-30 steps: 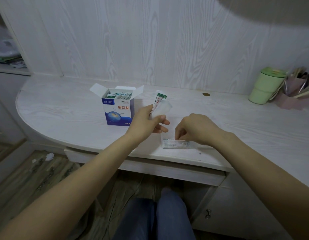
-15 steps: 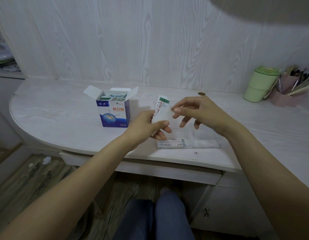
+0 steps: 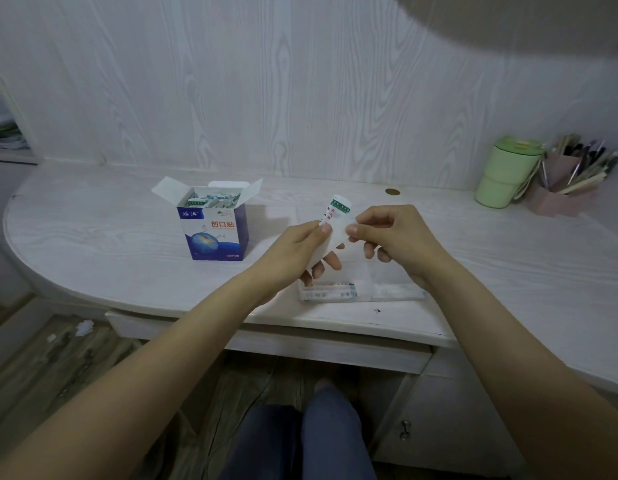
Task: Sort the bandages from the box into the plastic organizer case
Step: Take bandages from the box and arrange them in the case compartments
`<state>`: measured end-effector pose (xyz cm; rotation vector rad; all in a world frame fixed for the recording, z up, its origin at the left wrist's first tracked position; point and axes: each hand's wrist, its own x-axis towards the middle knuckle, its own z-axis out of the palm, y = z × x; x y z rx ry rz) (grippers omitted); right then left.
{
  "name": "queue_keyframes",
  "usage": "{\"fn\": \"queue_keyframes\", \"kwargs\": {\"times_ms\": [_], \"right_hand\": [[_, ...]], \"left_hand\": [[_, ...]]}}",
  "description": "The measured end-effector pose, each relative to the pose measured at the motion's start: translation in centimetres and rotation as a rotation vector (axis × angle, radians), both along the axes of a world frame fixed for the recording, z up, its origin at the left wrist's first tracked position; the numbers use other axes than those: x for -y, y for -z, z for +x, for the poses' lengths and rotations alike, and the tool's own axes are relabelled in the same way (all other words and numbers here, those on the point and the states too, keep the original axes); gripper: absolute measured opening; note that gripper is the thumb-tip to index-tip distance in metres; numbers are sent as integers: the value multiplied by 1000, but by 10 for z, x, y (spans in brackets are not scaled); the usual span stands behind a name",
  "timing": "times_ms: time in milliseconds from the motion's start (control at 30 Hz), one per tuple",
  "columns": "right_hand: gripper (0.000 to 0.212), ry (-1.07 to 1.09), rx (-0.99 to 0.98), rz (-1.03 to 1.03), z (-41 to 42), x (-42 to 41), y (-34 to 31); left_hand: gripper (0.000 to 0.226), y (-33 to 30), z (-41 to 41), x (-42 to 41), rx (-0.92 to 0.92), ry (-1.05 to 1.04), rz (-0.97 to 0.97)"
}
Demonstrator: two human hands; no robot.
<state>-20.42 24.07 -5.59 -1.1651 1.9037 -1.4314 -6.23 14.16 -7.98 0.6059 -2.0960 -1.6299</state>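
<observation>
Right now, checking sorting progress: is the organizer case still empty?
No: bandages already lie in the left end of the organizer case on the desk.

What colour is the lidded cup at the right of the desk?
Pale green, lid included; the cup shows in the head view.

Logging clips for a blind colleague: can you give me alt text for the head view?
Both hands, left hand and right hand, pinch a small stack of bandages above a clear plastic organizer case on a white desk. An open blue bandage box stands to the left; a green cup sits far right.
</observation>
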Motion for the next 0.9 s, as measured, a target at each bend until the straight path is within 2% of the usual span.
{"fn": "queue_keyframes", "kwargs": {"times_ms": [100,167,267,300,367,600,700,767,900], "right_hand": [[7,26,24,24,-2,-5,0],[7,53,221,-10,-3,-8,0],[13,62,648,-117,-8,-12,-3],[14,32,738,-128,-10,-14,-4],[15,-18,793,-115,-13,-19,-2],[23,14,728,-94,-26,-25,4],[14,74,675,-95,-37,-30,6],[5,108,534,-57,-46,-35,8],[15,133,155,103,-62,-48,10]], "left_hand": [[17,2,-3,1,-11,5,-25],[14,3,-6,1,-33,4,-50],[19,5,-12,-1,-38,-12,-98],[21,6,-13,-1,-47,-16,-100],[21,7,-16,-3,-67,-26,-115],[10,6,-31,-9,-151,-44,-92],[13,6,-36,-8,-190,-142,-15],[13,7,-37,-4,-184,-214,-6],[14,9,-42,-1,-122,-236,-66]]}}
